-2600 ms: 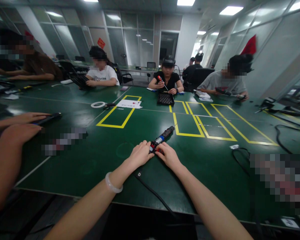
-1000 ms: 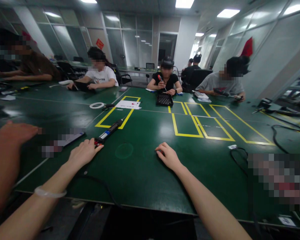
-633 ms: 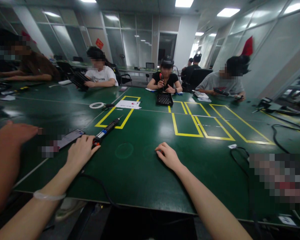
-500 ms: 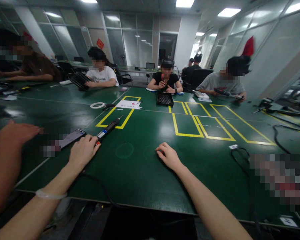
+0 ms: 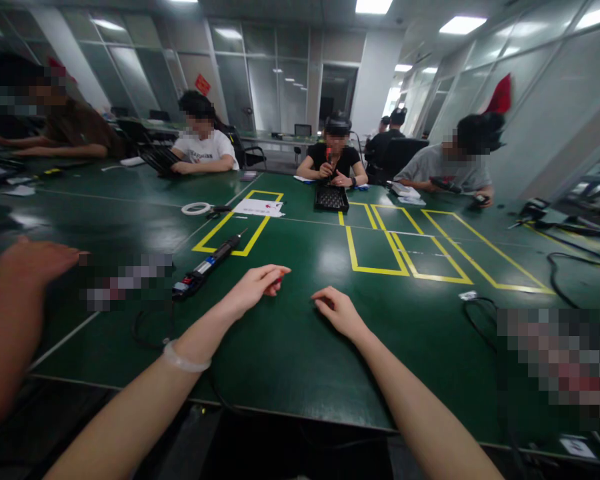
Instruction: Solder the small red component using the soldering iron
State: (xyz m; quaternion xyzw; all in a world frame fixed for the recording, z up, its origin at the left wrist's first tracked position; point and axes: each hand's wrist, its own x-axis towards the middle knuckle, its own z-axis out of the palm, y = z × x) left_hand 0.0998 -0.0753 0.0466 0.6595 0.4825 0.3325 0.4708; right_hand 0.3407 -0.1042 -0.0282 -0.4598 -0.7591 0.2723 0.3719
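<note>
My left hand (image 5: 256,290), with a pale band on its wrist, is over the green table (image 5: 280,367) with its fingers curled together round something small and red that I cannot make out. To its left lies a black and blue electric screwdriver (image 5: 207,267), its tip pointing away from me and nothing touching it. My right hand (image 5: 339,312) rests on the table, its fingers loosely bent, a gap beside the thumb and nothing visible in it.
Yellow tape rectangles (image 5: 380,271) mark the table. A white sheet (image 5: 257,208) and a tape roll (image 5: 196,209) lie beyond the screwdriver. Another person's hand (image 5: 35,260) reaches in at left. Across the table a person works over a black tray (image 5: 331,199). A cable (image 5: 480,327) lies at right.
My left hand has let go of the screwdriver and moved right, towards my right hand. The screwdriver stays on the table. My right hand has hardly moved.
</note>
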